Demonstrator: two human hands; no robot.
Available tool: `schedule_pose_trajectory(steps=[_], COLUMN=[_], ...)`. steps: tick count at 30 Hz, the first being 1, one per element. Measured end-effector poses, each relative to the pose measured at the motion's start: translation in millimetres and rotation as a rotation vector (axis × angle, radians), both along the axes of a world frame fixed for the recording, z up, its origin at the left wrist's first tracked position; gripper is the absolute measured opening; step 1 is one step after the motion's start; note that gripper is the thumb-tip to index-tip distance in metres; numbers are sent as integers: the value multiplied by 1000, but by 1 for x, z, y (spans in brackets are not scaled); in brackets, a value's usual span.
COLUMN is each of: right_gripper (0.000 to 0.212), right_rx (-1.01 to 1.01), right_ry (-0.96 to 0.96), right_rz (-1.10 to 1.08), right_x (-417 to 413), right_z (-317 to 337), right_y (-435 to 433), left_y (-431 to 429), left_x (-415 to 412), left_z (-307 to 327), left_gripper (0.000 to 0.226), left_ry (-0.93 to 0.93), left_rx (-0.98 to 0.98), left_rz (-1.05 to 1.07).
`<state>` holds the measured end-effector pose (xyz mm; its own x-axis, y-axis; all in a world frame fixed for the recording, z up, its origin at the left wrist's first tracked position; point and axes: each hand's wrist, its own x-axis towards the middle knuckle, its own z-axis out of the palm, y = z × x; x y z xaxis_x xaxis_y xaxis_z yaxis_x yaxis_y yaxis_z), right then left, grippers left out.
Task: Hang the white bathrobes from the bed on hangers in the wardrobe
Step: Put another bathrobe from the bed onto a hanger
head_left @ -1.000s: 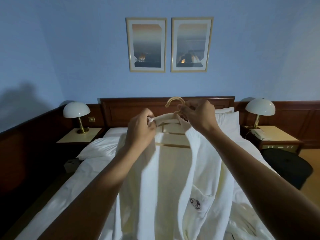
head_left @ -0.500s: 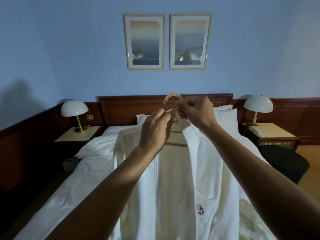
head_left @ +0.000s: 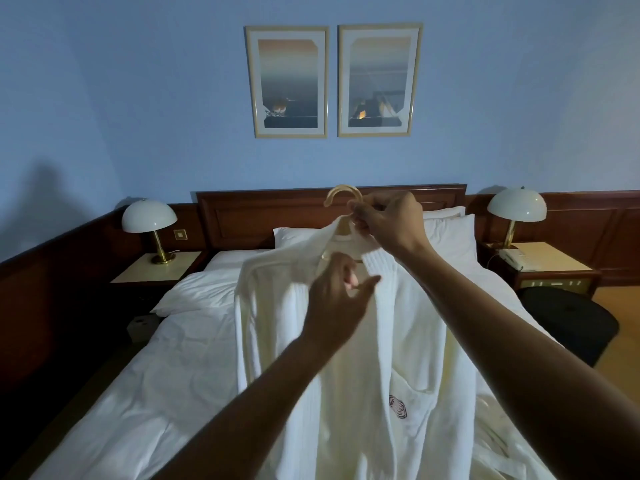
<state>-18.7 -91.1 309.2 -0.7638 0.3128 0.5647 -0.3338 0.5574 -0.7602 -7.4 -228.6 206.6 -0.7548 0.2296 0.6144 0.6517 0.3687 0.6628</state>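
Bathrobe (head_left: pixel 415 323) hangs on hanger (head_left: pixel 341 195) pinched by right hand (head_left: pixel 388 223); left hand (head_left: pixel 337 306), blurred, seems loosely open.

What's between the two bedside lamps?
Head view: the headboard and white pillows, partly hidden by the bathrobe that the right hand holds up by its hanger.

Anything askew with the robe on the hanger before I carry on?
Nothing looks damaged. The bathrobe hangs open on the hanger, which the right hand pinches below the hook; the collar looks bunched there. The left hand is blurred and appears to hold nothing.
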Motion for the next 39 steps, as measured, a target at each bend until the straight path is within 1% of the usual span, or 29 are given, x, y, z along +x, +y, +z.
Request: schedule_pose_trajectory(steps=[1,2,3,5,7,10,12,15,17,20,21,23,25,27,28,29,31,32,34,36,37,39], right_gripper=[21,22,22,23,25,25,22,17,17,15,14,16,19,22,24,25,25,23,18,16,17,20], right_rx=[0,-1,2,44,106,70,0,-108,-143,-176,-177,-159,-172,-181,-170,-154,-112,-91,-47,-60,-89,-140], right_ry=[2,4,7,11,0,1,44,75,71,49,46,43,38,26,22,22,25,29,33,24,22,15], right_rz=[11,22,28,5,-38,-62,-41,42,58,72,82,104,130,155,163,164,146,128,69,35,34,53], right_x=[0,0,0,-2,-3,0,2,0,-1,0,1,4,6,7,7,8,8,9,8,5,4,2], right_z=[2,6,9,14,14,14,23,34,30,23,21,20,17,16,16,15,12,9,0,-12,-17,-24], right_y=[-2,-5,-6,-2,9,25,30,27,25,24,24,22,17,12,11,10,10,10,12,15,18,23], left_y=[11,20,27,28,19,5,-1,-5,-7,-15,-18,-24,-25,-22,-20,-18,-19,-18,-12,0,6,10], left_x=[8,13,15,11,8,15,20,7,-3,-2,-1,-4,-11,-12,-13,-15,-19,-19,-10,7,17,29], left_z=[-12,-22,-29,-26,-5,16,9,-20,-25,-29,-35,-50,-58,-54,-49,-44,-28,-18,-4,-3,-9,-31], left_gripper=[34,35,36,40,36,33,30,29,27,16,21,45,67,75,73,65,35,24,22,25,28,28], left_ry=[-131,-222,-272,-321,-250,-158,-201,-261,-225,-111,-67,-34,-78,-158,-183,-194,-220,-234,-204,-183,-215,-291], left_rx=[-53,-113,-138,-109,-38,105,65,-42,-38,26,52,91,97,112,124,136,148,155,221,267,238,40], left_rz=[-22,-36,-32,5,18,-65,-16,129,178,229,280,418,511,489,466,457,457,462,446,337,237,62])
